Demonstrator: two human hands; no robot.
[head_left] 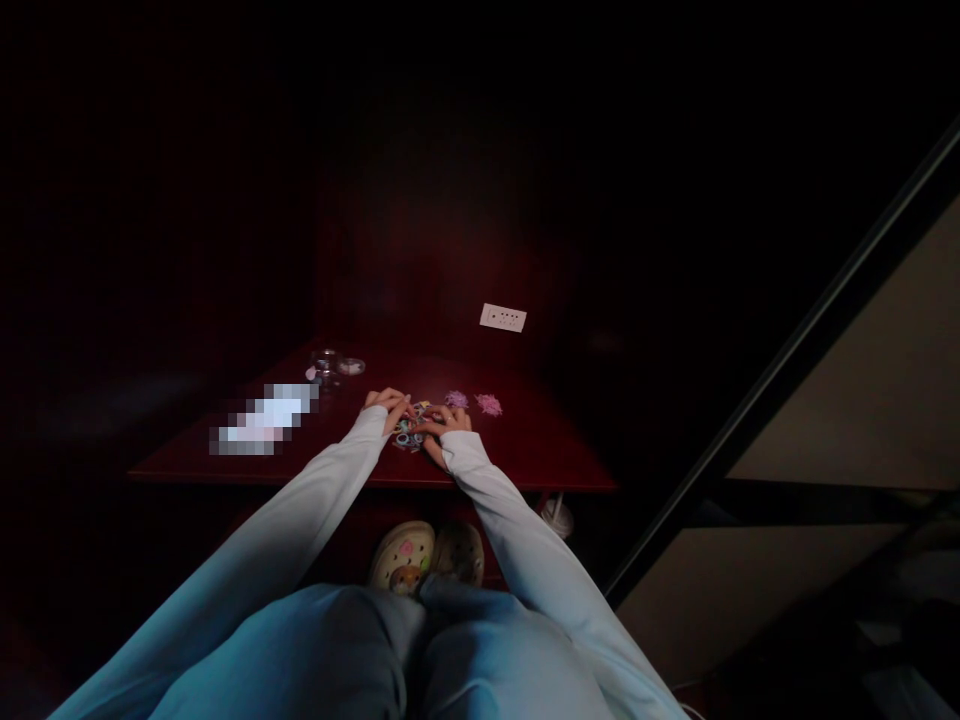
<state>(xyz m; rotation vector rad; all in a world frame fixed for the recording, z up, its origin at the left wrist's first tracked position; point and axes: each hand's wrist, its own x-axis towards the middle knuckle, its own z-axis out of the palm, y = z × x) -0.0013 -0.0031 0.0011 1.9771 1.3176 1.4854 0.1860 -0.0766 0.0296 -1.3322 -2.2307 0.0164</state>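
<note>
Touching the mixed pile of loops [409,438] on the table [551,440], your left hand [387,402] sits at its ten o'clock, your right hand [448,421] at three. Fingers curl; whether they clamp anything, I cannot tell. A purple pile [456,399] lies at two o'clock.

Wears long, plain sleeves [330,475], pale grey-white toward the cuffs [465,448] and tinted blue farther up, lightly creased along their length and fairly slim in cut. Also wears loose, plain trousers [300,640], grey-blue overall, brighter blue where light falls and almost black in the deepest folds. Is shod in rounded, cream clogs [391,555] dotted with dark holes, decorated on the left one with a pink charm [407,547], a small green charm [424,564] and a larger brown charm [407,578], and dimmed by shadow on the right.
</note>
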